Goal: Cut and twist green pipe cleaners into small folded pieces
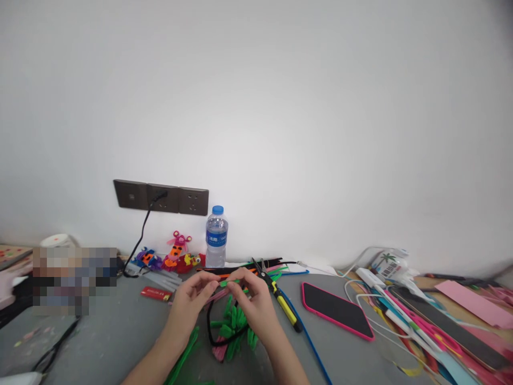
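Both my hands meet over the grey table (112, 331) and pinch a short green pipe cleaner (229, 282) between their fingertips. My left hand (191, 299) grips its left end, my right hand (253, 303) its right end. Under the hands lies a pile of folded green pipe-cleaner pieces (234, 329) with a black loop and a pink piece among them. Yellow-handled cutters (280, 300) lie just right of my right hand. Longer green pipe cleaners (182, 358) lie beside my left forearm.
A pink-cased phone (335, 310) lies to the right, with white cables and coloured strips (417, 326) beyond. A water bottle (216, 237), small pipe-cleaner figures (178, 254) and a bundle of coloured pipe cleaners (248, 267) stand along the wall under a socket strip (160, 197). A red pack (156, 293) lies left.
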Demonstrator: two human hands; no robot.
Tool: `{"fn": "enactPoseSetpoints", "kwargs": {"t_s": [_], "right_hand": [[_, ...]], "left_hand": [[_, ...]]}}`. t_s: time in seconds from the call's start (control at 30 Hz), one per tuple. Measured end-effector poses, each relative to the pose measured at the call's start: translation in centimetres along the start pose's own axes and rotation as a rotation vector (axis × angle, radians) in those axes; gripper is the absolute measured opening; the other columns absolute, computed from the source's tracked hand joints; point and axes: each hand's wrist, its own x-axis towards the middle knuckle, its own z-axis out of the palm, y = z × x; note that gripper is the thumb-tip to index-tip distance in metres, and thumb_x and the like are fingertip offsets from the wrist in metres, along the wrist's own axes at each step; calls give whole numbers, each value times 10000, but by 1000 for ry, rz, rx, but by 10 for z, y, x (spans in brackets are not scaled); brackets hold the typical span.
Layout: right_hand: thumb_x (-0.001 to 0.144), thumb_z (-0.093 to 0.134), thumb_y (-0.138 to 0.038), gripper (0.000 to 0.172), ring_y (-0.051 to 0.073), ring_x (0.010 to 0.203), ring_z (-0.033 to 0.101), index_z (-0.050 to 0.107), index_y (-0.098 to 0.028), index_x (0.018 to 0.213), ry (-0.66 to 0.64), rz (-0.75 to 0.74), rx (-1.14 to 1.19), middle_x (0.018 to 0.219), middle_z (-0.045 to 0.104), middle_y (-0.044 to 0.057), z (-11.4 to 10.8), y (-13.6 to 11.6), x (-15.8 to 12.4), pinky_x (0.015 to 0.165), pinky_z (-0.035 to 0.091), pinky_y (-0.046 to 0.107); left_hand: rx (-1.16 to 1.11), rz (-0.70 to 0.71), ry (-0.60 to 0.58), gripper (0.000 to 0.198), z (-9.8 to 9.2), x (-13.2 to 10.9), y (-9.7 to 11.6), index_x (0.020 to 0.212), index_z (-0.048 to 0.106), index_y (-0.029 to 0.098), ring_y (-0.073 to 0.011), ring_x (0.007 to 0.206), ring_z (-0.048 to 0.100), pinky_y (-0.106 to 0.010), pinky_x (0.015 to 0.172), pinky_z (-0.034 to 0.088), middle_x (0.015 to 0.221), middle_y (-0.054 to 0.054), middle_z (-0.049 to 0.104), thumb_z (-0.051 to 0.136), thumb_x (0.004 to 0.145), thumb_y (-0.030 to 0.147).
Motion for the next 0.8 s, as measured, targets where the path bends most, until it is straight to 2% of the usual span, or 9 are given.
{"fn": "enactPoseSetpoints", "kwargs": {"t_s": [0.13,0.4,0.63,0.8], "right_hand": [[867,558,-261,131,153,643,526,624,-195,776,-26,20,34,721,608,15,0,1,0,591,408,260],[876,551,-282,153,153,662,523,614,-194,768,-60,16,17,720,587,9,1,0,0,610,404,257],[873,543,-260,135,153,677,522,593,-186,772,-68,35,8,725,573,7,3,0,0,627,404,259],[877,537,-257,127,153,679,522,582,-187,782,-76,52,15,733,571,6,5,2,-1,624,400,258]], "left_hand": [[21,39,-38,162,-2,1,-1,744,752,196,-227,790,615,-269,705,473,773,-42,699,794,651,322],[99,132,-125,124,-5,3,-11,685,710,191,-180,674,556,-232,615,422,671,-3,617,719,742,301],[259,236,-101,169,-8,3,-12,660,687,190,-178,645,525,-241,594,386,653,-7,573,654,800,280],[289,243,-114,175,-8,3,-11,683,663,193,-181,675,532,-242,605,393,688,-6,562,625,826,285]]}}
